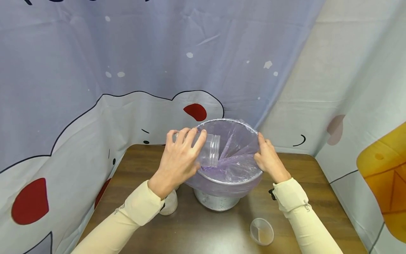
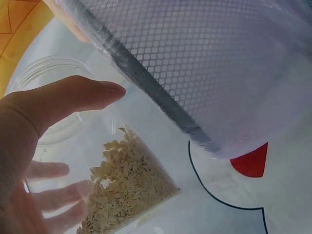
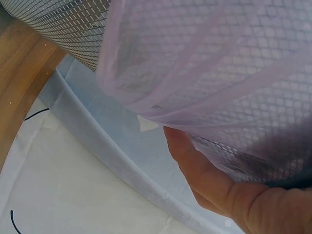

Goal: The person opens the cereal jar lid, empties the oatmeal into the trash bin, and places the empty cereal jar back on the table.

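Holding a tilted jar (image 1: 210, 151), left hand (image 1: 180, 155) faces right hand (image 1: 269, 158) across bin (image 1: 226, 183).

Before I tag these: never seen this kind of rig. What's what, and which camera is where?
There is no machine here, just a person's two bare hands. The wide picture comes from the head, looking forward and down; the other two come from the left and right wrists. The left hand holds a clear jar tipped sideways at the bin's mouth; the left wrist view shows tan flakes inside it. The right hand grips the rim of a mesh bin lined with a purple bag. Also on the wooden table are a clear round piece, perhaps a lid, and a pale object partly hidden by the left arm.
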`<action>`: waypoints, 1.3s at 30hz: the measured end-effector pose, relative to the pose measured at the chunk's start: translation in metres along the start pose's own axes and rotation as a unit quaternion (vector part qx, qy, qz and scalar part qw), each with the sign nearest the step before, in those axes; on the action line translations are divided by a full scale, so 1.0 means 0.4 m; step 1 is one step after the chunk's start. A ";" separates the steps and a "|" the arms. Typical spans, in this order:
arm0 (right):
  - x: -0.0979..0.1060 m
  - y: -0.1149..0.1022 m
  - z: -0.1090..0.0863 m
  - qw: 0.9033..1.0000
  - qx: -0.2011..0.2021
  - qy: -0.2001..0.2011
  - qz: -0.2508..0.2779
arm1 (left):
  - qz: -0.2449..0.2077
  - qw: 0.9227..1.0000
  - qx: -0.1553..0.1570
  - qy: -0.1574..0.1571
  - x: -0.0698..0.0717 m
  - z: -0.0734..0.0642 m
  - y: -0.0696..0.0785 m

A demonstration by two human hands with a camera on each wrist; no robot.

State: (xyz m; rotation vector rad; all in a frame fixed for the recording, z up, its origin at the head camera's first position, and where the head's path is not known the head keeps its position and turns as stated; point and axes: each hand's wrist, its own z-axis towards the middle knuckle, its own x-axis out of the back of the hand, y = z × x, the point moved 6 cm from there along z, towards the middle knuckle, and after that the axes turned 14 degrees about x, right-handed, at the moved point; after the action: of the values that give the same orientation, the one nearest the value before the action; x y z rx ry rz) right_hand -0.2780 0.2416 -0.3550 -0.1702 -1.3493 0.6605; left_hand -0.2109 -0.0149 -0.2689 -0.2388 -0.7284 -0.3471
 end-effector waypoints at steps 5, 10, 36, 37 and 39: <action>-0.004 0.008 0.002 1.000 -0.009 -0.015 0.000 | 0.004 1.000 -0.005 -0.001 0.002 0.001 0.001; -0.003 0.007 0.002 1.000 -0.010 -0.017 0.000 | 0.009 1.000 -0.008 -0.008 -0.001 -0.002 0.001; -0.002 0.007 0.001 1.000 -0.008 -0.011 0.005 | 0.041 0.998 -0.048 -0.008 0.008 0.004 0.011; -0.002 0.007 0.002 1.000 -0.007 -0.011 0.005 | 0.043 0.998 -0.050 -0.008 0.008 0.004 0.012; -0.002 0.005 0.002 1.000 -0.005 -0.010 0.005 | 0.043 0.998 -0.053 -0.009 0.008 0.003 0.013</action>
State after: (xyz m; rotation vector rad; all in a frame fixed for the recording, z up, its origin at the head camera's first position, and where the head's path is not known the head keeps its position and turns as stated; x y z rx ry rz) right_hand -0.2793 0.2428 -0.3565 -0.1788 -1.3719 0.6646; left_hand -0.2073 -0.0104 -0.2661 -0.3722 -0.7151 -0.3015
